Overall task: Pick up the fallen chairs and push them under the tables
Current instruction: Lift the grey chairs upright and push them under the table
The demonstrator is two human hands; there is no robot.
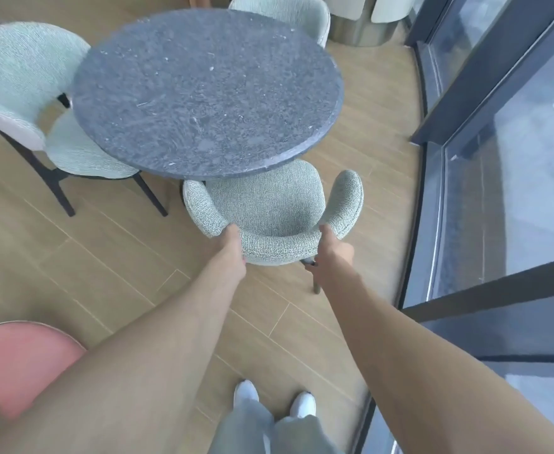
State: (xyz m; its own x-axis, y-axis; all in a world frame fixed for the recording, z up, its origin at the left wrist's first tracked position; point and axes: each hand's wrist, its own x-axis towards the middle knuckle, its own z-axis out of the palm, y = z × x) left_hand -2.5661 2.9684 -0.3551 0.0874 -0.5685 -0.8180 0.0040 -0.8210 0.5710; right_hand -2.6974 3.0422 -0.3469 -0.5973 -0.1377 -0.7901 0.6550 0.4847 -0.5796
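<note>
While both hands [279,247] grip the chair [269,204] — table [203,93] overhangs its seat.

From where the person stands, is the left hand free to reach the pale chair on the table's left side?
Probably not yet: the left hand grips the grey chair backrest, and the pale chair stands well off to the left beyond open floor.

Four upholstered chairs are seen: three pale green chairs, one [269,208] gripped under the fingers, one [30,93] to their left, one [288,11] beyond them, and one pink chair [17,358]. One round stone table [203,90] is counted, two hands, two white shoes.
</note>
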